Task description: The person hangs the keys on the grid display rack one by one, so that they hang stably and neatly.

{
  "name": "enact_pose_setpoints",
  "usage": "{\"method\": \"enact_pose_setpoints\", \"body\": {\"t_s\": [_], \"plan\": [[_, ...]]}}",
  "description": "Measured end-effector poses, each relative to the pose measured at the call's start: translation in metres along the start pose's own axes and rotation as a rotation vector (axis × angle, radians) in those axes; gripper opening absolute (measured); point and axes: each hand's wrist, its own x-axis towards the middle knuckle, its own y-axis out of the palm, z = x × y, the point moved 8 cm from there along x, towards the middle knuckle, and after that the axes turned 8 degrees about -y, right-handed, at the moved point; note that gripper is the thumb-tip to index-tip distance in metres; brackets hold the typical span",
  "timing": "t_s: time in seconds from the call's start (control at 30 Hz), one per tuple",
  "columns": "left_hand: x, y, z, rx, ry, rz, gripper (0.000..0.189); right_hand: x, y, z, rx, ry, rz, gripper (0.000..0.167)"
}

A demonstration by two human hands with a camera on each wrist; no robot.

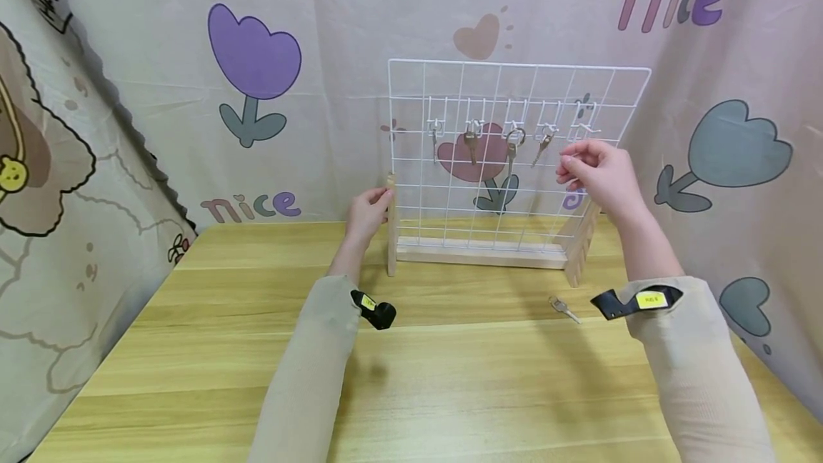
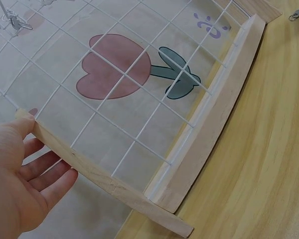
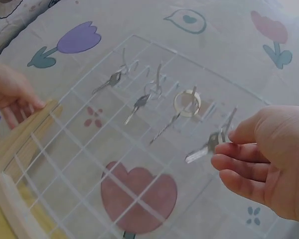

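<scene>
A white wire grid rack stands upright on wooden feet. My left hand holds the rack's left wooden post, its thumb on the post's upper end and its fingers at the outer side. My right hand is in front of the grid's right part, thumb and fingers loosely bent. Its fingertips are right beside a silver key hanging from the fourth hook. Farther left hang a key on a large ring and two more keys, one each on the second hook and the first hook.
Another key lies on the wooden table, in front of the rack's right foot. The rightmost hook on the grid is bare. A printed curtain hangs behind and at both sides.
</scene>
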Motion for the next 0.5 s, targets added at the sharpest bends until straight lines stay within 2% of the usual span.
{"method": "enact_pose_setpoints", "body": {"t_s": [0.23, 0.5], "plan": [[0.001, 0.001, -0.001, -0.019, 0.016, 0.011, 0.044, -0.026, 0.009, -0.038, 0.04, 0.058, 0.093, 0.022], [0.001, 0.0, 0.001, 0.0, -0.001, 0.003, 0.044, -0.062, 0.018, -0.081, 0.08, 0.125, 0.192, 0.027]]}}
